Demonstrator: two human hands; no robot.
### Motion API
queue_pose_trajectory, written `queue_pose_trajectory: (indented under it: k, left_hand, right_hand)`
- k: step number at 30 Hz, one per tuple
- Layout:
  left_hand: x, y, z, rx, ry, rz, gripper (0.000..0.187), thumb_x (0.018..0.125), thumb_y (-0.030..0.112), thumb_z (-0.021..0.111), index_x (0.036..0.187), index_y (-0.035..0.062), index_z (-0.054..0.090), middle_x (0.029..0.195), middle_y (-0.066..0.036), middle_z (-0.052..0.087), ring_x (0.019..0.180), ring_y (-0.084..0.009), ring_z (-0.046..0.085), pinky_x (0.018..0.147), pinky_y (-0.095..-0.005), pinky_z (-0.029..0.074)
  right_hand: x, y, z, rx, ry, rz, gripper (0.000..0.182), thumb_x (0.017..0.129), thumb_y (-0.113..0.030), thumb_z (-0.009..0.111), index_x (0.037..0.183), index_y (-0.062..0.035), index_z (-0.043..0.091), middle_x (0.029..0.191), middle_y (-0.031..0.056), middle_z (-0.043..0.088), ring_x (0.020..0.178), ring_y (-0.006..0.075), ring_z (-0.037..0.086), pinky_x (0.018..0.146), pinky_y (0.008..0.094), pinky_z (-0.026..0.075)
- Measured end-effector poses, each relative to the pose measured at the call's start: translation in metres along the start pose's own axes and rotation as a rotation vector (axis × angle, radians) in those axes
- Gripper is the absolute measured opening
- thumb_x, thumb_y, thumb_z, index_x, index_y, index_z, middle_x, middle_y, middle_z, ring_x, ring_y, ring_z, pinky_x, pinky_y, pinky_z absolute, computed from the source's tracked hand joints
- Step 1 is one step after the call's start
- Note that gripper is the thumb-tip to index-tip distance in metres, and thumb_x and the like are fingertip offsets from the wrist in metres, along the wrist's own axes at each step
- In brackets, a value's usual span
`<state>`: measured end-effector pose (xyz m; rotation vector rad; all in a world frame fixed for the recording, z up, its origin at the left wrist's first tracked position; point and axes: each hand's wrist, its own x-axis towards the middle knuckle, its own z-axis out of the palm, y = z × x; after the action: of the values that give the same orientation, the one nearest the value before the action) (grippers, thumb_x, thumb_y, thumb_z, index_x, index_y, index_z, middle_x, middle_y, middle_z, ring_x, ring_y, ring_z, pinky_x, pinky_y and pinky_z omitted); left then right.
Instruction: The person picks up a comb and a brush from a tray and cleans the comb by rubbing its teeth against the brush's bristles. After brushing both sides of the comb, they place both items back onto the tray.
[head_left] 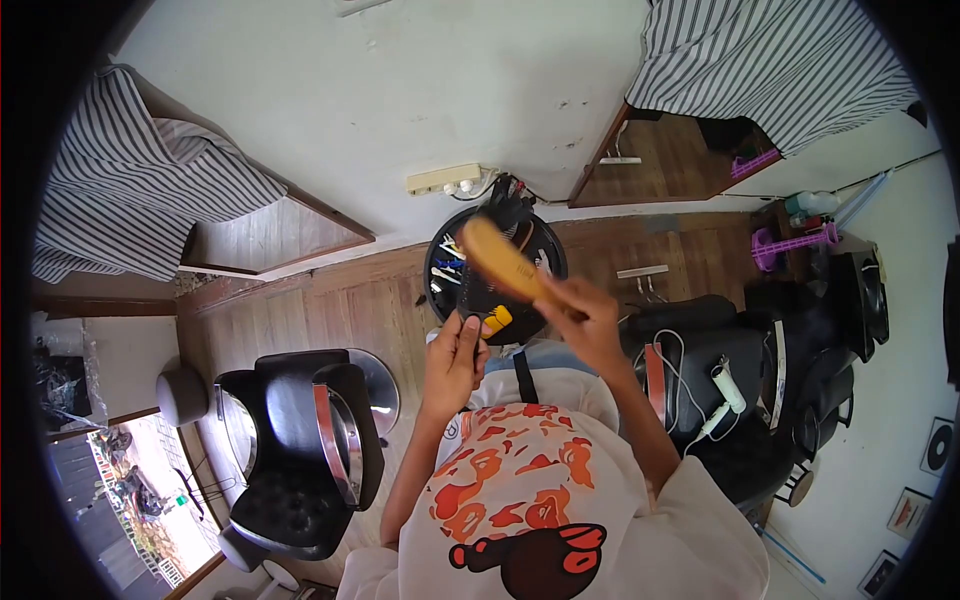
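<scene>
My right hand [585, 318] is closed round the handle end of a wooden brush [497, 258], tan and smeared by motion, which slants up to the left. In my left hand [455, 362] is a black hairbrush [476, 296], gripped by its handle, its dark head pointing away from me and close under the wooden brush. Both are over a round black tray [558, 262]. Blue and white hair clips [449, 265] lie at the tray's left side, and a yellow item [497, 320] shows near its front edge, beside my left hand.
A power strip [443, 180] is on the wall behind the tray. To the left stands a black salon chair [300, 440]. A white hair dryer [728, 388] with its cord lies on black seating at right. Mirrors [275, 235] under striped cloths lean on the wall.
</scene>
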<state>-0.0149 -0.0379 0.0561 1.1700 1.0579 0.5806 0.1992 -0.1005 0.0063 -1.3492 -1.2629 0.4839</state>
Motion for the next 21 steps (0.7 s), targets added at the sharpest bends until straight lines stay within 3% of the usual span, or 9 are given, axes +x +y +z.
queue_pose_trajectory:
  k: [1, 3, 9, 13, 14, 21]
  left_hand:
    - [-0.002, 0.001, 0.002, 0.006, -0.019, 0.0, 0.028, 0.112, 0.028, 0.044, 0.103, 0.0056, 0.058, 0.06, 0.001, 0.048, 0.045, -0.0062, 0.035, 0.042, -0.0228, 0.027]
    - [-0.002, 0.002, 0.004, 0.014, -0.061, 0.004, 0.027, 0.112, 0.028, 0.045, 0.102, 0.006, 0.057, 0.06, 0.001, 0.048, 0.045, -0.0063, 0.035, 0.042, -0.0227, 0.027]
    - [0.012, -0.003, -0.004, -0.038, -0.051, 0.01, 0.027, 0.111, 0.03, 0.046, 0.104, 0.0067, 0.056, 0.061, 0.0, 0.045, 0.044, -0.007, 0.03, 0.041, -0.022, 0.023]
    - [0.026, -0.018, -0.018, 0.018, -0.003, -0.017, 0.027, 0.111, 0.031, 0.045, 0.105, 0.0068, 0.056, 0.061, 0.0, 0.045, 0.043, -0.007, 0.03, 0.04, -0.022, 0.022]
    - [0.025, -0.018, -0.017, 0.022, -0.006, -0.017, 0.027, 0.111, 0.031, 0.045, 0.105, 0.0068, 0.056, 0.061, 0.0, 0.045, 0.043, -0.007, 0.03, 0.04, -0.022, 0.022]
    - [0.018, -0.009, -0.001, -0.003, -0.061, -0.019, 0.028, 0.111, 0.032, 0.046, 0.105, 0.0074, 0.056, 0.062, 0.0, 0.045, 0.043, -0.007, 0.03, 0.04, -0.0222, 0.022]
  right_hand:
    - [0.008, 0.002, 0.001, 0.002, 0.003, 0.006, 0.052, 0.081, 0.001, 0.081, 0.131, -0.0105, 0.072, 0.09, 0.0014, 0.065, 0.061, 0.0081, 0.041, 0.053, 0.0221, 0.031]
    - [0.02, 0.004, 0.002, -0.143, 0.244, -0.028, 0.051, 0.082, 0.001, 0.081, 0.131, -0.0119, 0.072, 0.09, 0.0011, 0.064, 0.06, 0.008, 0.04, 0.053, 0.0227, 0.031]
    - [0.012, 0.001, 0.005, -0.479, 0.12, -0.243, 0.051, 0.082, 0.001, 0.08, 0.131, -0.014, 0.073, 0.089, 0.0004, 0.064, 0.059, 0.0079, 0.038, 0.052, 0.0228, 0.03]
    - [0.002, -0.018, -0.001, 0.004, -0.28, -0.046, 0.052, 0.082, 0.001, 0.08, 0.131, -0.0155, 0.072, 0.089, 0.0001, 0.064, 0.058, 0.0078, 0.038, 0.051, 0.0224, 0.03]
    - [0.003, -0.017, 0.0, 0.004, -0.276, -0.046, 0.052, 0.082, 0.001, 0.08, 0.131, -0.0155, 0.072, 0.089, 0.0001, 0.064, 0.058, 0.0078, 0.038, 0.051, 0.0224, 0.03]
    - [0.029, 0.013, 0.006, -0.192, 0.13, -0.073, 0.053, 0.084, 0.001, 0.079, 0.133, -0.0152, 0.071, 0.089, 0.0008, 0.064, 0.058, 0.0077, 0.039, 0.051, 0.0227, 0.03]
